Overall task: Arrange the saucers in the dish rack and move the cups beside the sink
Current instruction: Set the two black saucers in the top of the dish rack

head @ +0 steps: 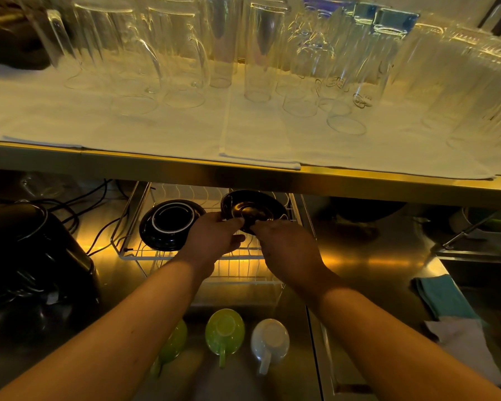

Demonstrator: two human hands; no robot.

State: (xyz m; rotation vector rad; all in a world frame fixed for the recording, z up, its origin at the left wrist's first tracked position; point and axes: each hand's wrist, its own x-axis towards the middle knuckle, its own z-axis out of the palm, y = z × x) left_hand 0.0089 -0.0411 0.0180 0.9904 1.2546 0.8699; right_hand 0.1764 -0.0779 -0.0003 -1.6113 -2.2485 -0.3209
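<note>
A white wire dish rack (133, 224) stands on the steel counter under a shelf. A black saucer (168, 224) leans in its left part. Both hands hold a second black saucer (258, 206) tilted over the rack's right part: my left hand (214, 238) pinches its lower left edge and my right hand (284, 244) its lower right edge. Near the counter's front edge three cups lie upside down with handles toward me: a green cup (224, 331), a white cup (269, 340), and another green cup (171, 345) partly hidden by my left forearm.
A shelf (243, 172) covered with a white cloth carries several upturned glasses just above the rack. A black appliance (26, 256) with cables sits at the left. At the right are a teal cloth (443, 296), a white cloth (463, 342) and the sink edge (480, 256).
</note>
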